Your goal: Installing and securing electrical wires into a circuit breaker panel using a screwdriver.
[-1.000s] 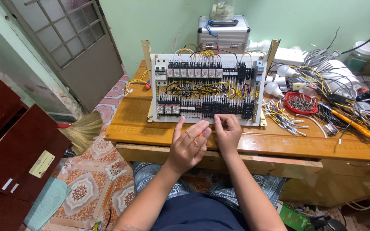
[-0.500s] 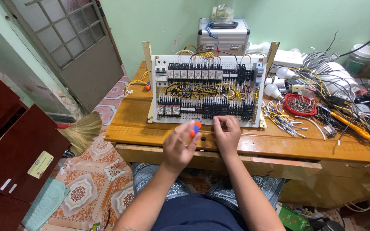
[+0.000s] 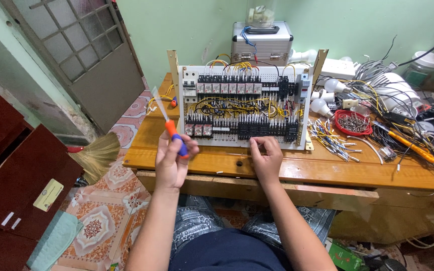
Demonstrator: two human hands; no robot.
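On the far left stands a dark red wooden cabinet (image 3: pixel 11 170), and a yellow straw broom (image 3: pixel 96 154) pokes out beside the corner of the shiny brown wooden desk (image 3: pixel 327 173). The left hand (image 3: pixel 173 159) is lifted up over the near left part of the desk, and its grip is closed tight around the orange and blue handle of a screwdriver (image 3: pixel 172 131), whose thin tip points up and away toward the left post of the panel. In the middle of the desk stands the white wiring panel with rows of black blocks and yellow wires (image 3: pixel 244 108), leaning back a little. The right hand (image 3: pixel 266 159) sits at the bottom edge of the panel, fingers curled in a pinch; I cannot tell if it holds a small part or just touches the panel. The long tip could poke or snag the loose yellow wires if the hand swings in fast, and a hard push might tip the panel back. To the right lie a bunch of cut white and yellow wire bits (image 3: pixel 330 140), a round red dish of small metal screws (image 3: pixel 352 123), white light bulbs (image 3: pixel 322 98) and a messy heap of cables (image 3: pixel 408 125). That side is crowded, so an elbow could knock things off. There is open room along the front edge of the desk, near the person's lap.
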